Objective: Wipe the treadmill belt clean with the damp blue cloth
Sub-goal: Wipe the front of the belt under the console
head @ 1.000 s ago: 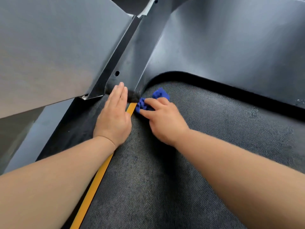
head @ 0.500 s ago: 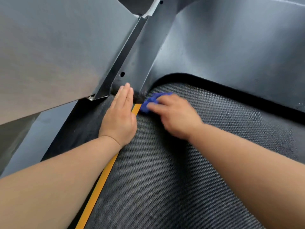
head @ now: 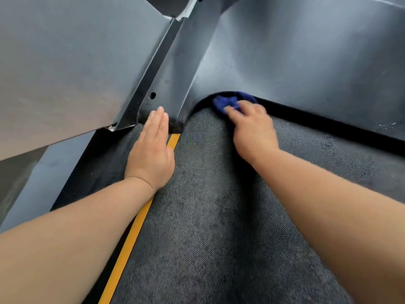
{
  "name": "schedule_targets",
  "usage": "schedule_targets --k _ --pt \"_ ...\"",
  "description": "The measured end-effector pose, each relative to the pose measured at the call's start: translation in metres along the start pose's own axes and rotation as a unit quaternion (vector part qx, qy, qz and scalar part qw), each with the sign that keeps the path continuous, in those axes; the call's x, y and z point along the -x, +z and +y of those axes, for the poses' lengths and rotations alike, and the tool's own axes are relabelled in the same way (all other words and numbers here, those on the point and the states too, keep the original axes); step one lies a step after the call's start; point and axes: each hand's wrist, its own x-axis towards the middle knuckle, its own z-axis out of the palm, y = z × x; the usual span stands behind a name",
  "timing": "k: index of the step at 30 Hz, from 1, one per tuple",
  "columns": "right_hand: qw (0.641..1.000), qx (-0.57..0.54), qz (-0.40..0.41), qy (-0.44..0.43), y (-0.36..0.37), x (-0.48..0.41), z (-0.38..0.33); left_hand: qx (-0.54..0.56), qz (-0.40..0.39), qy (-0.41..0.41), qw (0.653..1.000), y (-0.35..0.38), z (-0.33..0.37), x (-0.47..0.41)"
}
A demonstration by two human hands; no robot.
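My right hand (head: 252, 128) is on the blue cloth (head: 228, 102). My fingers are bent over it and push it down on the treadmill belt (head: 208, 216). The cloth is at the far end of the belt, right where the belt goes under the grey cover (head: 295, 62). My left hand (head: 151, 154) lies flat, fingers straight and close together, on the dark side rail (head: 98, 163) left of the belt, partly over the yellow stripe (head: 131, 235).
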Motion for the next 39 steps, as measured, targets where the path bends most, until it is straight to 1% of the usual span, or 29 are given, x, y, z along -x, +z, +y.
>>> schedule_targets --k 1,2,3,4,6,7,8,9,10,12,13,14,15,16,18,20,21,22,23,24,25,27,28,30,32,34,36,37,39 --pt "0.996 -0.007 0.006 0.087 0.001 0.001 -0.005 0.003 0.001 -0.004 1.0 0.0 0.0 -0.001" --pt "0.994 -0.018 0.006 0.106 0.003 0.01 -0.017 0.005 0.001 -0.003 1.0 0.001 -0.001 -0.001" --pt "0.996 -0.044 0.004 0.072 0.007 0.023 -0.034 0.007 0.0 0.0 1.0 0.002 -0.002 -0.001" --pt "0.997 -0.072 -0.006 0.002 0.008 0.04 -0.049 0.011 0.002 0.004 1.0 0.002 -0.001 0.0" --pt "0.977 -0.117 -0.062 -0.168 0.014 0.075 -0.068 0.011 0.01 0.003 1.0 0.003 -0.005 -0.001" --pt "0.962 -0.114 -0.098 -0.226 0.01 0.084 -0.066 0.004 0.009 0.004 1.0 0.002 -0.005 0.0" --pt "0.954 -0.109 -0.109 -0.258 0.001 0.084 -0.054 0.0 0.007 0.008 1.0 0.001 -0.003 0.0" --pt "0.957 -0.096 -0.084 -0.261 -0.002 0.076 -0.035 0.001 0.004 0.007 1.0 0.0 -0.001 0.0" --pt "0.972 -0.078 -0.048 -0.215 -0.006 0.067 -0.014 0.005 0.0 0.003 1.0 -0.002 0.002 0.0" --pt "0.999 -0.033 0.008 -0.006 -0.018 0.053 0.032 0.006 -0.017 -0.01 1.0 -0.004 0.001 0.001" --pt "0.994 -0.023 0.017 0.106 -0.022 0.051 0.048 -0.002 -0.012 0.0 1.0 -0.005 0.001 0.002" --pt "0.984 -0.02 0.016 0.177 -0.024 0.053 0.051 -0.019 0.0 0.037 0.999 -0.007 0.002 0.003" --pt "0.979 -0.025 0.0 0.204 -0.023 0.058 0.041 -0.033 -0.003 0.089 0.996 -0.007 0.007 0.007" --pt "0.981 -0.042 -0.022 0.19 -0.022 0.068 0.022 -0.041 -0.024 0.149 0.988 -0.006 0.014 0.012" --pt "0.992 -0.105 -0.042 0.051 -0.015 0.093 -0.017 -0.051 -0.096 0.223 0.969 -0.003 0.031 0.024" --pt "0.983 -0.121 -0.093 -0.1 -0.008 0.117 -0.03 -0.059 -0.141 0.227 0.962 -0.001 0.045 0.028" --pt "0.979 -0.104 -0.104 -0.143 -0.008 0.118 -0.017 -0.055 -0.156 0.209 0.964 -0.002 0.05 0.026" --pt "0.983 -0.078 -0.087 -0.144 -0.011 0.114 0.004 -0.046 -0.16 0.188 0.968 -0.003 0.053 0.02" --pt "0.992 -0.06 -0.063 -0.088 -0.018 0.109 0.028 -0.035 -0.159 0.162 0.973 -0.004 0.056 0.011" --pt "0.999 -0.043 -0.019 0.008 -0.027 0.107 0.053 -0.028 -0.157 0.135 0.978 -0.006 0.057 0.001" --pt "0.992 -0.027 0.003 0.121 -0.039 0.108 0.078 -0.034 -0.166 0.107 0.98 -0.007 0.059 -0.008" --pt "0.949 -0.012 -0.01 0.316 -0.061 0.119 0.114 -0.067 -0.226 0.077 0.969 -0.006 0.064 -0.023" --pt "0.935 -0.005 -0.02 0.355 -0.067 0.124 0.114 -0.083 -0.26 0.072 0.959 -0.005 0.067 -0.025" --pt "0.944 -0.008 -0.007 0.33 -0.064 0.113 0.086 -0.099 -0.301 0.06 0.947 0.002 0.07 -0.022" --pt "0.968 -0.037 -0.019 0.249 -0.048 0.085 0.046 -0.101 -0.307 0.045 0.945 0.008 0.074 -0.017" --pt "0.986 -0.08 -0.076 0.127 -0.027 0.054 0.009 -0.107 -0.298 0.045 0.947 0.013 0.075 -0.015" --pt "0.986 -0.089 -0.137 0.028 -0.019 0.032 -0.005 -0.121 -0.304 0.046 0.944 0.016 0.074 -0.018" --pt "0.987 -0.08 -0.142 0.007 -0.018 0.028 0.004 -0.127 -0.309 0.044 0.942 0.017 0.074 -0.019" --pt "0.991 -0.077 -0.095 0.045 -0.022 0.04 0.036 -0.139 -0.314 0.04 0.938 0.017 0.075 -0.019"
